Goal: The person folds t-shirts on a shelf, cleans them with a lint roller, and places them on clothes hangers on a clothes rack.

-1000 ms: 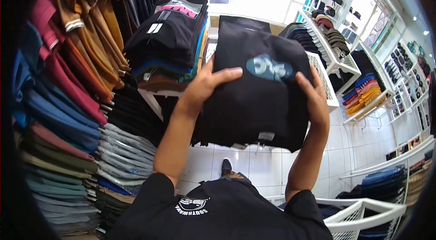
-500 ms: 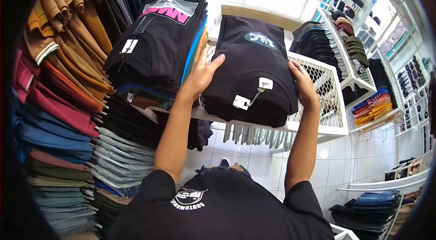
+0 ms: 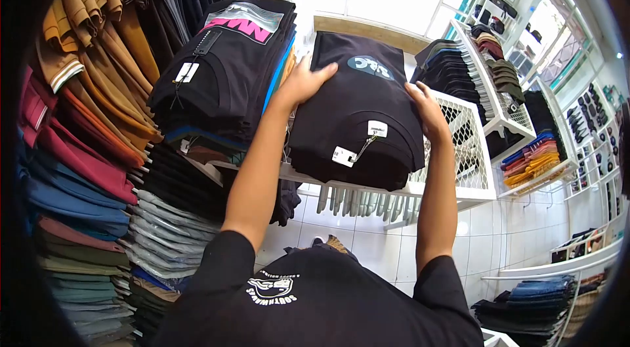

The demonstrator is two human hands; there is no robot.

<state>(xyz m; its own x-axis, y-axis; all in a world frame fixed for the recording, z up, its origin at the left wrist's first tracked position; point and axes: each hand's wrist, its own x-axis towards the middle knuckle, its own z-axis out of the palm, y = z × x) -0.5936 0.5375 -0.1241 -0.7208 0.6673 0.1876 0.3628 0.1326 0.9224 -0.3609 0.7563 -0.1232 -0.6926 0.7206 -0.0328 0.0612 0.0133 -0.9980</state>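
Note:
In the head view, a stack of folded black T-shirts (image 3: 354,97) lies on a white mesh rack (image 3: 459,150). The top shirt has an oval print and white hang tags (image 3: 344,156) by its collar. My left hand (image 3: 306,84) is at the stack's left side, fingers stretched out and thumb over the top shirt. Against the right edge rests my right hand (image 3: 428,110), its fingers extended and partly hidden. Left of my left hand sits another stack of dark T-shirts (image 3: 230,61), topped by a pink and grey print.
Hanging trousers (image 3: 72,150) and other garments crowd the left side. At the right stand a white rack with dark clothes (image 3: 453,71), folded yellow clothes (image 3: 541,164) and a low shelf of jeans (image 3: 525,307). Pale hangers (image 3: 371,206) show beneath the rack, above a tiled floor.
Both hands have slid farther along the sides of the stack, away from me. My left thumb reaches more over the top shirt. The view has shifted slightly; the stack stays put on the rack.

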